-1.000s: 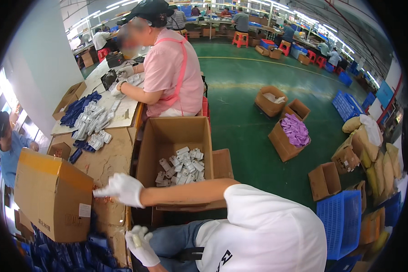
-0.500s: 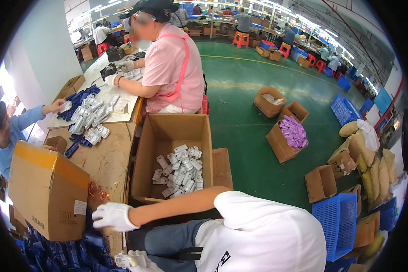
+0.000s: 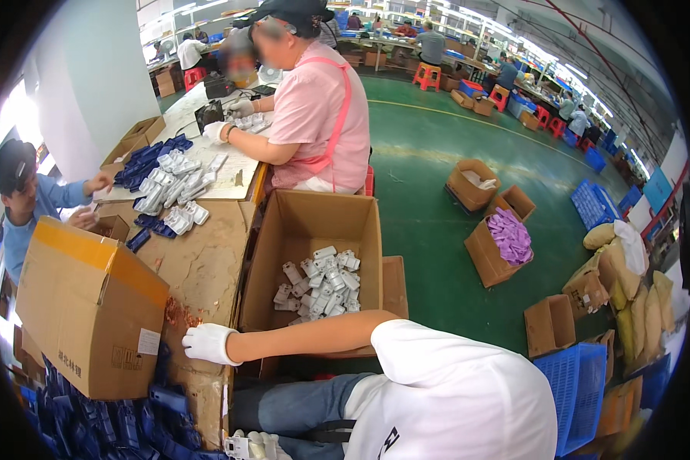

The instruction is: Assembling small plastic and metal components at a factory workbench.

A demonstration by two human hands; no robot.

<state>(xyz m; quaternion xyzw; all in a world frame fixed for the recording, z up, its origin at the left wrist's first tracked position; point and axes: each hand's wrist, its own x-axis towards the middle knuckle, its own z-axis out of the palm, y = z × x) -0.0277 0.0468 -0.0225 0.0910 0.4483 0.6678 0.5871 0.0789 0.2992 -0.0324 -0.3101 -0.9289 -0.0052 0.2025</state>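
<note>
white piece (image 3: pixel 238 447): plastic, probably | taped carton (image 3: pixel 84 307): matt cardboard | floor (image 3: pixel 445 314): glossy

A carton (image 3: pixel 314 218) beside the table (image 3: pixel 207 264) holds parts (image 3: pixel 328 284).

Purple pieces (image 3: pixel 508 234) — in a carton (image 3: pixel 487 261), blue crate (image 3: pixel 575 392), red stool (image 3: pixel 427 77)

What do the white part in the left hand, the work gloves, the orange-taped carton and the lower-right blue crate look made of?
White part: probably rigid plastic, smooth; crisp edges, uniform white. Coated metal possible.
Work gloves: matte white fabric, likely knit; soft shape, snug cuff.
Orange-taped carton: matte cardboard; tan panels, folded edges.
Blue crate: likely moulded plastic, low sheen; regular perforated walls.
</note>
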